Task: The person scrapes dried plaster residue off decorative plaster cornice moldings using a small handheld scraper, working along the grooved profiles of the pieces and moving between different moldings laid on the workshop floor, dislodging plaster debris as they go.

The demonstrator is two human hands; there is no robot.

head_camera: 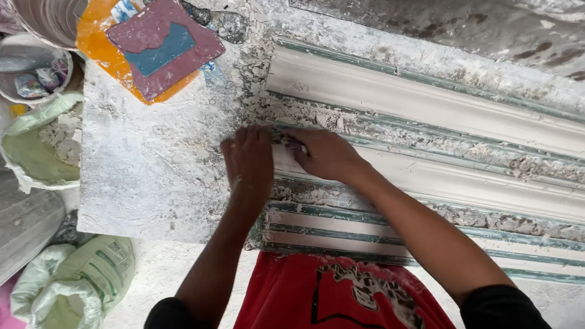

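Long white plaster cornice mouldings (456,101) in green-edged moulds lie side by side across a plaster-caked workbench (152,170). My left hand (248,163) lies flat, palm down, at the left end of the middle moulding (449,179), fingers together. My right hand (325,154) presses beside it on the same end, fingertips curled into the crumbly plaster rim. Whether the right hand pinches a small tool is hidden. Both hands are dusted white.
A maroon and orange flat board (163,40) lies at the bench's far left. Buckets (30,67), a green bag of plaster lumps (41,148) and another green sack (77,285) stand on the floor at left. A dusty grey slab (476,7) runs behind the mouldings.
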